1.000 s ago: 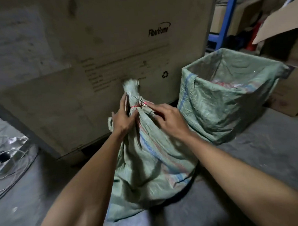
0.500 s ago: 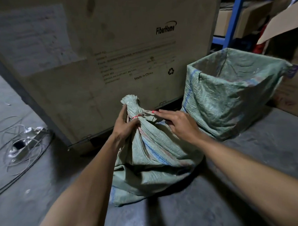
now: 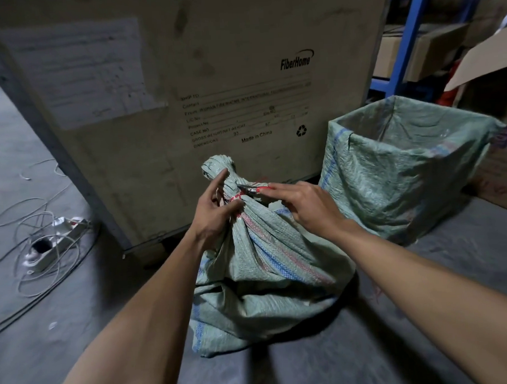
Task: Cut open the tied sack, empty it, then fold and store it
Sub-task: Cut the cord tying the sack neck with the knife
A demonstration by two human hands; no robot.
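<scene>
Crate point(image 3: 183, 78), open sack point(image 3: 405, 167), power strip point(image 3: 59, 238), blue rack point(image 3: 399, 40)

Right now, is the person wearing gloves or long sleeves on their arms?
No. Both arms are bare from as far up as the picture shows down to the fingers: no sleeves, no gloves. The left hand and the right hand show no watch, ring or bracelet that I can see. The light is dim, so tiny marks could be missed.

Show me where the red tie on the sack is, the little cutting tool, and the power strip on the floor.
red tie point(image 3: 235, 196): head view, on the loop around the sack's neck.
cutting tool point(image 3: 250, 189): head view, on its metal tip beside the red handle.
power strip point(image 3: 61, 238): head view, on its white casing among the cables.
</scene>
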